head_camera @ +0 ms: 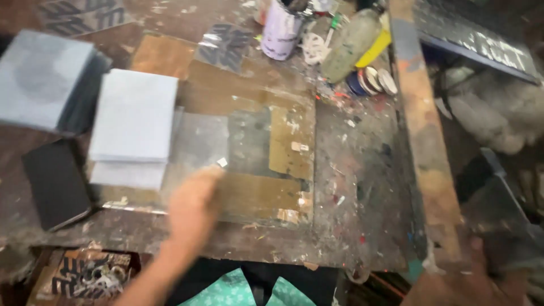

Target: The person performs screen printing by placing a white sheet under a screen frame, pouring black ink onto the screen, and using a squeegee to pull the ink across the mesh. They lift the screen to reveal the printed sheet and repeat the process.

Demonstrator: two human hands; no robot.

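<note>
Fingers of the left hand (195,201) are reaching out loosely open over a clear plastic sheet (201,141) that's lying flat on the paint-spattered desk (351,170), just beside a stack of pale grey sheets (135,116), gripping nothing, while the right hand isn't showing up anywhere.

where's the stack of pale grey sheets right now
In the head view, the stack of pale grey sheets lies left of centre on the workbench, just up-left of the hand, beside a black pad.
</note>
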